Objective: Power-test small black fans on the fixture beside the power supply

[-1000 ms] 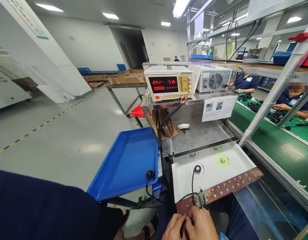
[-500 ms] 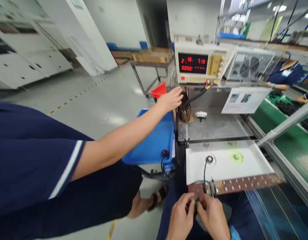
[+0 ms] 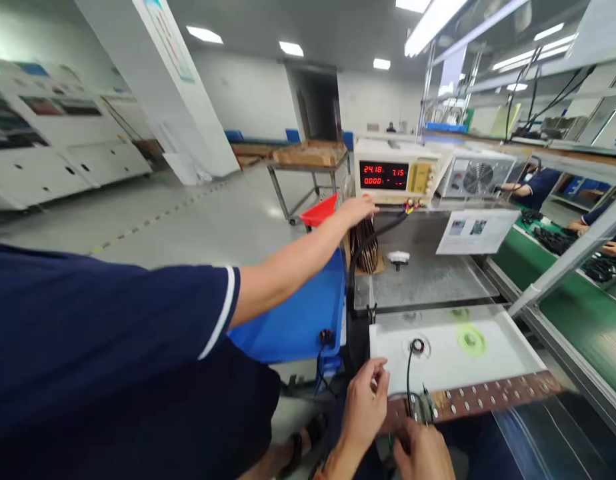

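My left hand (image 3: pixel 364 400) is raised over the near-left edge of the white tray (image 3: pixel 508 370), fingers loosely curled with a gap between thumb and forefinger. Lower down, my right hand (image 3: pixel 424 452) is closed just below a small metal fixture (image 3: pixel 422 407); what its fingers grip is hidden. A bit of green (image 3: pixel 391 441) shows beside its thumb. From the fixture a black cable (image 3: pixel 409 373) runs up to a small round coil-like part (image 3: pixel 417 346) lying in the tray. A yellow-green ring (image 3: pixel 471 340) is to its right.
A co-worker's arm (image 3: pixel 298 263) reaches from the left to the power supply (image 3: pixel 388 175). Beneath it lies a blue tray (image 3: pixel 283 327) with another cabled part (image 3: pixel 325 337). A red bin (image 3: pixel 319 212), a brown perforated strip (image 3: pixel 508 393) and a slanted metal post (image 3: pixel 563 267) surround the bench.
My hands have separated: the left has risen toward the tray, away from the green piece, while the right stays low. The co-worker's hand has shifted to the power supply's front. My view has tilted upward.
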A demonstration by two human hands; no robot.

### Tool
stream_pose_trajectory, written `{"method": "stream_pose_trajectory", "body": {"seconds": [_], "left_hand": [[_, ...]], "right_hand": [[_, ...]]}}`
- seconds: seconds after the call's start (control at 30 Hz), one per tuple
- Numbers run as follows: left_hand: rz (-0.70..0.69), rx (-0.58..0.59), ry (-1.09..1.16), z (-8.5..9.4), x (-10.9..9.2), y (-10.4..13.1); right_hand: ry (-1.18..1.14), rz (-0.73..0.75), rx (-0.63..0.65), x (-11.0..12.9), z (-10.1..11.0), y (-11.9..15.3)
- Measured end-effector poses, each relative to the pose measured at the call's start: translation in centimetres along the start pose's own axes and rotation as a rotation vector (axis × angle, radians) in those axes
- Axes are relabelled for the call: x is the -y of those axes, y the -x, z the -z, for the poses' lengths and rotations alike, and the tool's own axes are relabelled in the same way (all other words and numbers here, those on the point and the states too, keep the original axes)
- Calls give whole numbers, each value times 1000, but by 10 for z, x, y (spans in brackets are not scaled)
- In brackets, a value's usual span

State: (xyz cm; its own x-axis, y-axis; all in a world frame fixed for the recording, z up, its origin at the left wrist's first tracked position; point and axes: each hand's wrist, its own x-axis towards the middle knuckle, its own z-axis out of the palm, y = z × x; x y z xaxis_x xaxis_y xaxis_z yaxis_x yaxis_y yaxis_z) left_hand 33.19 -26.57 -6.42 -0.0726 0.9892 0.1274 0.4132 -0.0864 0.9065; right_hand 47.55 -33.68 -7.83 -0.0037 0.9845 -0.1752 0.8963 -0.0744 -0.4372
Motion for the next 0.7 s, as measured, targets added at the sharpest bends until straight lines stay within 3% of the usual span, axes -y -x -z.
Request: {"method": "stream_pose_trajectory", "body": {"seconds": [0.1, 0.23, 0.43, 0.7], "left_hand": [[32, 48, -2, -4, 0, 11], [73, 59, -21, -7, 9, 44], [6, 72, -99, -7, 16, 92], [-119, 178, -268, -15, 22, 111]], "right_hand": [[-56, 5, 38, 3, 10, 4], [-90, -47, 83, 4, 16, 1], [-145, -65, 122, 2, 16, 0], [-132, -35, 146, -2, 18, 0]]}}
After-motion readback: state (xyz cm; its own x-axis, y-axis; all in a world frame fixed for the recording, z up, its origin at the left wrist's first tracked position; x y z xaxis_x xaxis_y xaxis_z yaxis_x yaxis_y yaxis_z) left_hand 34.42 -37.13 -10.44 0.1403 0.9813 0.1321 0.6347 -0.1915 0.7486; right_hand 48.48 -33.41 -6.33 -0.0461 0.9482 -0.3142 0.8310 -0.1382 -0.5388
